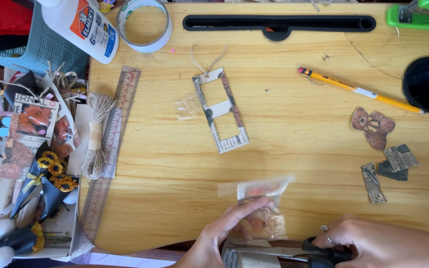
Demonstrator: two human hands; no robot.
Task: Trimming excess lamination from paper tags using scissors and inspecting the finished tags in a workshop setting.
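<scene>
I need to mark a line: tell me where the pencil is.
The yellow pencil lies on the wooden desk at upper right, slanting between the green stapler and the teddy bear cutout.

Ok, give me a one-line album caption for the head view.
Left hand steadies a clear plastic piece while right hand grips black-handled scissors on a craft-strewn wooden desk.

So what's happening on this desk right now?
A person sits at a light wooden desk doing paper craft. The left hand pinches a small clear plastic bag with a pinkish picture inside, while the right hand, wearing a ring, grips black-handled scissors at the desk's near edge. A rectangular newspaper-print frame tag with twine lies mid-desk, and a yellow pencil and a brown teddy bear cutout lie to the right.
</scene>
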